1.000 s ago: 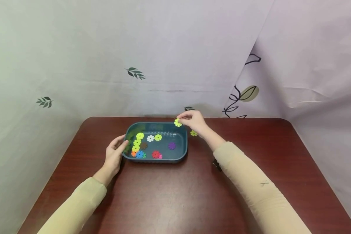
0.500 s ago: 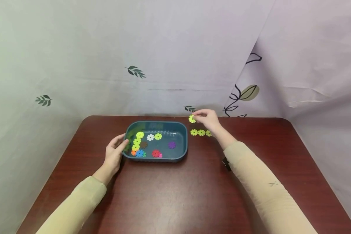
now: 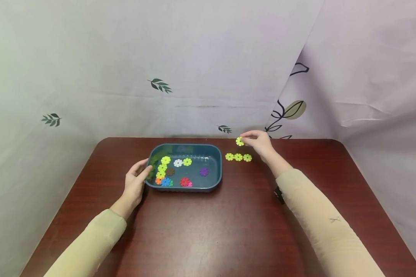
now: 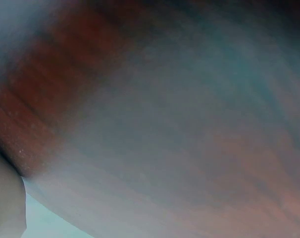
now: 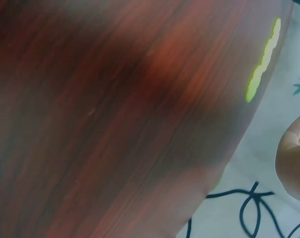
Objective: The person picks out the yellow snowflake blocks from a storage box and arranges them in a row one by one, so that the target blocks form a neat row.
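Note:
In the head view my left hand (image 3: 134, 185) grips the left end of a dark blue plastic tray (image 3: 214, 154), thumb over the rim. Several snowflake discs lie in the tray: yellow ones along the left, plus white, brown, blue, red, purple and others. My right hand (image 3: 260, 144) pinches a yellow snowflake disc (image 3: 239, 141) between thumb and fingertips, beyond a row of 3 yellow snowflake discs (image 3: 238, 157) on the table, right of the tray. The right wrist view shows that row (image 5: 263, 64) edge-on and part of the right hand (image 5: 294, 163); the pinched disc is out of frame there.
The dark red wooden table (image 3: 201, 234) has rounded back corners. Right behind it hangs a pale cloth (image 3: 201, 69) with leaf prints, closing in the sides too. The left wrist view is mostly blurred.
My right hand has moved rightward with the yellow snowflake disc, from the tray's back right corner to beyond the row, uncovering the row's other discs. The left hand and tray stay put.

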{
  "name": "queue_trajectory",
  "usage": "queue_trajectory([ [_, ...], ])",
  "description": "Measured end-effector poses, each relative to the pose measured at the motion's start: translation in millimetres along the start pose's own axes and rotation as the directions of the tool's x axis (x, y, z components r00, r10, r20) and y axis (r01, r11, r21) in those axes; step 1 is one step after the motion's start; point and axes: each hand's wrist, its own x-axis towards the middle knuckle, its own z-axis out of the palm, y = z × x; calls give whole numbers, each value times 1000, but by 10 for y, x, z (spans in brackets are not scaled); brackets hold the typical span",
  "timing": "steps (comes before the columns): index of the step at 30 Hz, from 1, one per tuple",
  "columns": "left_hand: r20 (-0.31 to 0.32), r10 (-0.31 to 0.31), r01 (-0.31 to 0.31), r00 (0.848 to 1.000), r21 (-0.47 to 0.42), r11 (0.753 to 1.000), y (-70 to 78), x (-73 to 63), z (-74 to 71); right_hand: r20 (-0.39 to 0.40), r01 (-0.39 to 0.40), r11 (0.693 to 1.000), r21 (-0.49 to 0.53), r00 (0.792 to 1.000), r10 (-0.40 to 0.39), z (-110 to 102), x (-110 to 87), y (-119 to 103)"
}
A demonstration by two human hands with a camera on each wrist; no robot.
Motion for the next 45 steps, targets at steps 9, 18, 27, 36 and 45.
queue_trajectory([
  [9,-3,-16,16,1000,0,1000,9,-19,-11,-9,-20,998,-66,1000,19,-236,-69,95],
  [18,-14,-23,23,1000,-2,1000,19,-13,1,28,-67,991,-119,997,70,-440,-145,168],
  [27,-20,-6,5,1000,-54,999,2,-2,11,31,-46,993,-108,998,49,-564,-169,340],
  [36,5,17,-17,1000,-34,999,-6,-8,-4,72,-56,997,-61,996,61,-568,-213,429],
  [45,17,23,-23,1000,4,1000,8,-14,-15,98,-70,995,-75,992,77,-547,-234,444],
])
